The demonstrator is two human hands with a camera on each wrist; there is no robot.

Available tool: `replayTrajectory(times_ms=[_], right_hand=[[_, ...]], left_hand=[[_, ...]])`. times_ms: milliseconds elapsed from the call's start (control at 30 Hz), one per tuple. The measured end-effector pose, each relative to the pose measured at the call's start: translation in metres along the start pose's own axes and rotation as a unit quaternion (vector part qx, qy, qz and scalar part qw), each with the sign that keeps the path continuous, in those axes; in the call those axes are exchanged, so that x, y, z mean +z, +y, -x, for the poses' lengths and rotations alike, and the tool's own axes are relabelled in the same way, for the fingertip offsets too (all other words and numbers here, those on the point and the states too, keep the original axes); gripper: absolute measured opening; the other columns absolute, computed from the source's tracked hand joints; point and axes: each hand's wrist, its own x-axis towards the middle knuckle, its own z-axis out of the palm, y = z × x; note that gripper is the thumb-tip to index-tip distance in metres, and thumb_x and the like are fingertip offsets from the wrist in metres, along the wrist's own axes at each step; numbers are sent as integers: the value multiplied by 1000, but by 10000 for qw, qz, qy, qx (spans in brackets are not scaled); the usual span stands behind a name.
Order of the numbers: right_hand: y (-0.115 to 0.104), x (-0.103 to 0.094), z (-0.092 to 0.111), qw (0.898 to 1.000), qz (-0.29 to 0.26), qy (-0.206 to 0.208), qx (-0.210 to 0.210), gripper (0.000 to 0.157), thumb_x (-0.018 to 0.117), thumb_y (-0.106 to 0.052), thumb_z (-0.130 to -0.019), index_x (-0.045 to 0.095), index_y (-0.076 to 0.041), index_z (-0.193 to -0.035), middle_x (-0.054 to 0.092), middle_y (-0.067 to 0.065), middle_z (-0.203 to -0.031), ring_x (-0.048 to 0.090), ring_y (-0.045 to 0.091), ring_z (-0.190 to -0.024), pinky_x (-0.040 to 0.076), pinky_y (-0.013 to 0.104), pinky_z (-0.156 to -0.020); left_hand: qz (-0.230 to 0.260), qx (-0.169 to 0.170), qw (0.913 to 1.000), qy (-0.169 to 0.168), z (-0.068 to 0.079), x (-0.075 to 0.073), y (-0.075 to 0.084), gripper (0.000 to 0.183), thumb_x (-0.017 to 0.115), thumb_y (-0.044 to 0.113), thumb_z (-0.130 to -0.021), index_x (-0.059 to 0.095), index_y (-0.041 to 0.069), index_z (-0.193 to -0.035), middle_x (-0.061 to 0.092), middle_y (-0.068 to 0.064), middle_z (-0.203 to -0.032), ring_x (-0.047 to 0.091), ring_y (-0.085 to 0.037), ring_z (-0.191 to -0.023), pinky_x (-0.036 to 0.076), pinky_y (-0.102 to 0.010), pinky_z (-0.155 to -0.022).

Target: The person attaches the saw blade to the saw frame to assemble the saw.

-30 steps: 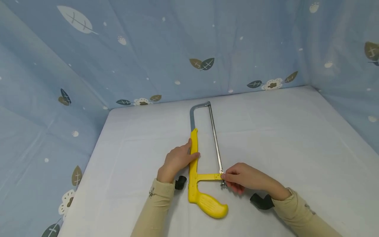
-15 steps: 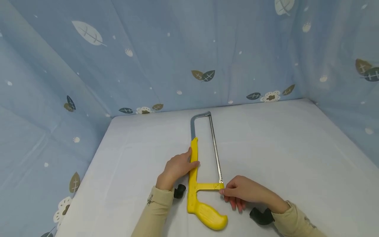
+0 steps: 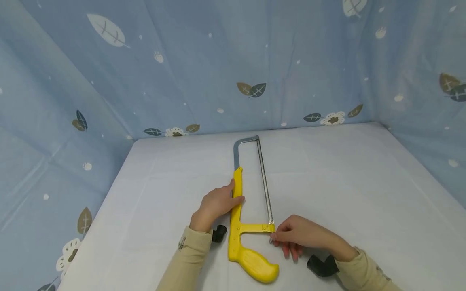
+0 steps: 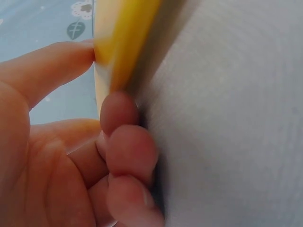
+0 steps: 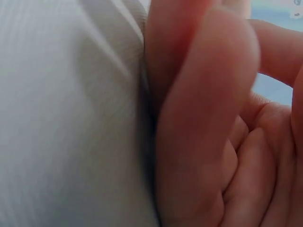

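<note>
A hacksaw with a yellow frame (image 3: 236,220) lies flat on the white table, its grey bow at the far end and its curved yellow handle (image 3: 259,266) nearest me. My left hand (image 3: 214,206) grips the long yellow bar, thumb over its top and fingertips along its side; the left wrist view shows those fingers against the yellow edge. The thin metal blade (image 3: 264,178) runs along the saw's right side. At the blade's near end, my right hand (image 3: 303,232) pinches the small metal wing nut (image 3: 271,241) between thumb and forefinger, mostly covering it.
Black curved pieces sit by the left wrist (image 3: 219,233) and the right wrist (image 3: 322,265). A white cloth (image 3: 346,173) covers the table. Blue patterned curtain (image 3: 204,72) hangs behind and at both sides.
My right fingers have moved from beside the crossbar's end down onto the wing nut, which showed uncovered one second ago. The left hand keeps its hold. The head view has shifted, lowering the scene.
</note>
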Motion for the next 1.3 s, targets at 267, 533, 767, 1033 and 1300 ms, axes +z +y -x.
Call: replayTrajectory(times_ms=[267,533,767,1033,1300], right_hand=[[3,-5,6,9994,-144,-116,-289,30,56,-31,-87,66,-6,-75,61,9,-58,55,19,-40,41,26,-37],[8,-4,4,9991,-356,-104,-228,24,61,-29,-84,62,-5,-83,61,10,-58,55,18,-41,43,27,-37],[6,-5,3,9990,-345,-65,-290,23,61,-26,-84,59,-4,-80,59,9,-56,54,17,-40,42,27,-37],[5,-8,1,9992,-191,-101,-322,26,59,-30,-85,64,-7,-77,61,9,-59,54,16,-41,41,25,-37],[7,-6,0,9993,-245,-126,-257,29,56,-33,-87,66,-7,-76,62,9,-60,55,17,-41,41,24,-37]], left_hand=[[42,63,9999,75,2,3,5,73,52,50,-84,25,15,-142,51,-8,-126,53,-19,-87,41,-33,-64],[52,31,10000,44,5,6,1,73,53,50,-84,26,15,-142,50,-8,-127,53,-20,-95,42,-36,-70],[34,50,9999,136,5,3,1,73,53,50,-84,26,14,-142,51,-9,-125,52,-18,-86,41,-34,-67],[-20,67,9998,166,4,0,3,73,52,50,-84,26,14,-142,51,-9,-125,53,-18,-85,41,-33,-66],[-23,40,9999,101,1,3,2,73,53,50,-84,26,14,-142,51,-9,-125,53,-18,-83,40,-31,-61]])
